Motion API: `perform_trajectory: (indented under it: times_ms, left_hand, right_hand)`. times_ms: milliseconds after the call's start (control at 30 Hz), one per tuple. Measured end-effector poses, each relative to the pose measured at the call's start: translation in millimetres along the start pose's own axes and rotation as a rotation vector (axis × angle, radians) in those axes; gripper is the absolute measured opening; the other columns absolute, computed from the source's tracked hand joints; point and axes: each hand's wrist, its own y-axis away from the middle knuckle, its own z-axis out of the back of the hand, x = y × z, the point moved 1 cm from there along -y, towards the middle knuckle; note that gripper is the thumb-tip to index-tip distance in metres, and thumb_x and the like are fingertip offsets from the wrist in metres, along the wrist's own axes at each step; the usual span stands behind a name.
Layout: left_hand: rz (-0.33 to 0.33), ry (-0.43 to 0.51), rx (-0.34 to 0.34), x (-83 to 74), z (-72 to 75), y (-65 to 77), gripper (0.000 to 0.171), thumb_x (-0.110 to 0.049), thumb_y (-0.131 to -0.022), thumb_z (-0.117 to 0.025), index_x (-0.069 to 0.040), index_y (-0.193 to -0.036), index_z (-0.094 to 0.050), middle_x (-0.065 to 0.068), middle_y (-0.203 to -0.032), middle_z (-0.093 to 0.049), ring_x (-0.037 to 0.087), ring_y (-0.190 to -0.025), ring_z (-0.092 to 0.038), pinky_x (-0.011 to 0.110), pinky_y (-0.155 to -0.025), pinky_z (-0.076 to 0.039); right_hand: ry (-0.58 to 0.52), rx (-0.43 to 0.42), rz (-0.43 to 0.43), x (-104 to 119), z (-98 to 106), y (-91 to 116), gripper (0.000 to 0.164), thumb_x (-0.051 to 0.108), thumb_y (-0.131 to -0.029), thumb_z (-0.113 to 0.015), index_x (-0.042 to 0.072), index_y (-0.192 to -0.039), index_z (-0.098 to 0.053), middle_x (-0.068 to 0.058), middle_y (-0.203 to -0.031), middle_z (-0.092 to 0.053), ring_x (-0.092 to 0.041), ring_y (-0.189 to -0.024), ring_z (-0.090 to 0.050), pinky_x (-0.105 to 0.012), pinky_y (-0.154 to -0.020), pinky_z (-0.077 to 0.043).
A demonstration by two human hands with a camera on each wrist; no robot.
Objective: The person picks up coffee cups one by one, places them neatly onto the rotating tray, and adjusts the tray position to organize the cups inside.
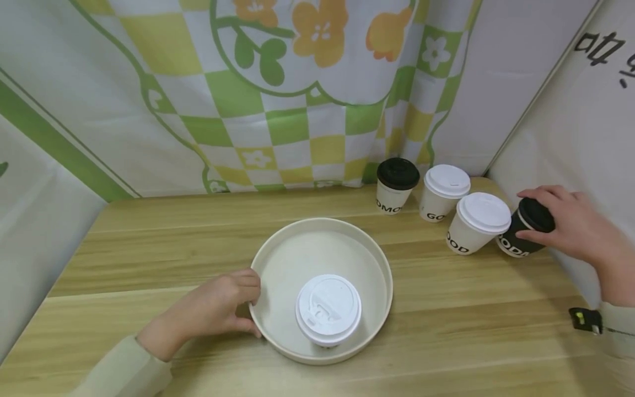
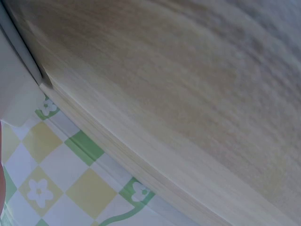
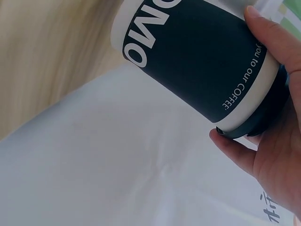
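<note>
Far left of the round tray (image 1: 317, 242), a white wall panel (image 1: 35, 231) with a green band (image 1: 54, 143) is meeting the wooden tabletop (image 1: 149, 248), whose yellow-brown grain is running sideways beneath the tray. Just left of the tray, my left hand (image 1: 223, 300) is grasping its rim, fingers curling over the edge and thumb pressing low against the outside. Inside the tray, toward its near side, a white-lidded cup (image 1: 328, 306) is standing upright. Behind the tray, a green, yellow and white checked curtain (image 1: 278, 110) with orange flowers is hanging down to the table's far edge. Beyond the tray to the right, a white cup with a black lid (image 1: 394, 190) is standing close to the curtain, then a lettered cup with a white lid (image 1: 439, 201), and slightly nearer another white-lidded one (image 1: 473, 226). Farther right of the tray, my right hand (image 1: 577, 226) is gripping a black cup (image 3: 197, 61) around its dark lid; whether its base is touching the wood, I cannot tell. Rightmost from the tray, a white wall (image 1: 560, 143) is rising, bearing dark characters near its top.
</note>
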Motion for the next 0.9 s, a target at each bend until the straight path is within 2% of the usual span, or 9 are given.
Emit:
perform_trajectory:
  times_ms: [467,733,900]
  left_hand:
    - [-0.003,0.000,-0.015,0.8,-1.5,1.1,0.046,-0.051,-0.067,-0.083,-0.021,-0.072,-0.049,-0.011,-0.087,-0.054,0.002,-0.085,-0.049,0.014,-0.073,-0.048]
    - [0.001,-0.009,0.026,2.7,1.4,-1.1,0.048,-0.052,-0.067,-0.082,-0.019,-0.071,-0.047,-0.011,-0.086,-0.051,0.003,-0.084,-0.046,0.017,-0.067,-0.047]
    - [0.001,-0.010,0.030,3.2,1.8,-1.2,0.048,-0.052,-0.067,-0.081,-0.020,-0.070,-0.046,-0.011,-0.085,-0.049,0.002,-0.082,-0.045,0.016,-0.065,-0.045]
  right_hand:
    - [0.039,-0.046,-0.012,1,15,-2,0.076,0.020,-0.070,-0.088,0.001,-0.132,-0.049,-0.036,-0.128,-0.044,-0.052,-0.112,-0.043,-0.065,-0.093,-0.030]
    - [0.051,-0.051,-0.019,2,17,0,0.075,0.021,-0.071,-0.087,0.001,-0.132,-0.049,-0.035,-0.129,-0.044,-0.051,-0.110,-0.043,-0.066,-0.093,-0.030]
    - [0.075,-0.104,-0.012,4,26,1,0.071,0.026,-0.075,-0.085,0.000,-0.131,-0.050,-0.034,-0.126,-0.047,-0.050,-0.110,-0.043,-0.067,-0.091,-0.032]
